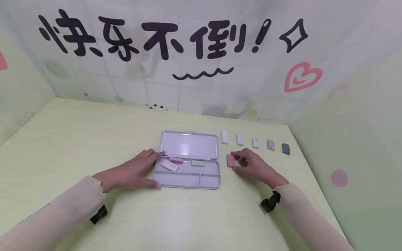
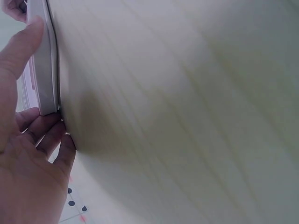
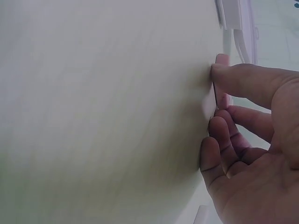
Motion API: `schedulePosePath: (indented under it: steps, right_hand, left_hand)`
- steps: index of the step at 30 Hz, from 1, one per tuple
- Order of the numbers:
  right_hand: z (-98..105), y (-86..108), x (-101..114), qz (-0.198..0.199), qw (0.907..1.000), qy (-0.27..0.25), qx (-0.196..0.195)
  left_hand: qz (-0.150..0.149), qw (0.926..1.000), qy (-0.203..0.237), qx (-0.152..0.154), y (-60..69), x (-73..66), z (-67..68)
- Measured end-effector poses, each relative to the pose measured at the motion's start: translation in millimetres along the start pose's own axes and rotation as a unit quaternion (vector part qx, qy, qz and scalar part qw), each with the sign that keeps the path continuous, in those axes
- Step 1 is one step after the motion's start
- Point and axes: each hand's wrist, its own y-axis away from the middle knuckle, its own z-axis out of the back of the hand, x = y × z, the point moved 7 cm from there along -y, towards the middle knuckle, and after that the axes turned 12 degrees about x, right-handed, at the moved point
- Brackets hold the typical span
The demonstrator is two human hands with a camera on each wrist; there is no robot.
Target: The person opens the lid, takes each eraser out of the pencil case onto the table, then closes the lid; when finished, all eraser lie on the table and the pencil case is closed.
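A lilac pencil case (image 1: 179,179) lies open on the table, its lid folded back. My left hand (image 1: 135,171) holds the case's left end, thumb at the front corner and fingers by the hinge; in the left wrist view the thumb (image 2: 29,44) presses its side wall. In the case's back compartment lie a white eraser (image 1: 169,165), a pink eraser (image 1: 176,160) and a grey block (image 1: 198,163). Right of the case, my right hand (image 1: 252,165) pinches another pink eraser (image 1: 230,161) between thumb and index finger, at the table surface. The right wrist view shows this eraser (image 3: 223,59) edge-on.
Behind the right hand stands a row of small blocks: a long white one (image 1: 224,136), shorter white ones (image 1: 240,139), a greyish one (image 1: 271,144) and a dark blue one (image 1: 285,149). A printed curtain (image 1: 194,90) closes the table's back, and a wall panel (image 1: 342,139) its right side.
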Motion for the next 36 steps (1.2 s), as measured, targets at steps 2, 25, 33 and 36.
schedulePosePath:
  steps: [2, 25, 33, 36]
  right_hand:
    - [-0.1, -0.2, -0.6, 0.000, 1.0000, -0.002, 0.000]
    - [-5.1, 1.0, 66.2, 0.124, 0.9907, 0.052, -0.020]
    - [-34.8, -4.3, 108.6, 0.166, 0.9740, 0.151, 0.033]
    - [-42.1, -8.1, 114.9, 0.171, 0.9696, 0.171, 0.037]
  left_hand:
    - [0.001, 1.0000, 0.001, 0.001, 0.0, 0.1, -0.2]
    - [-0.002, 1.0000, -0.006, -0.005, -0.9, 3.3, -1.4]
    - [-0.002, 1.0000, -0.006, -0.004, -1.4, 1.9, -0.7]
    - [0.001, 1.0000, -0.005, -0.004, -1.6, 2.3, -0.7]
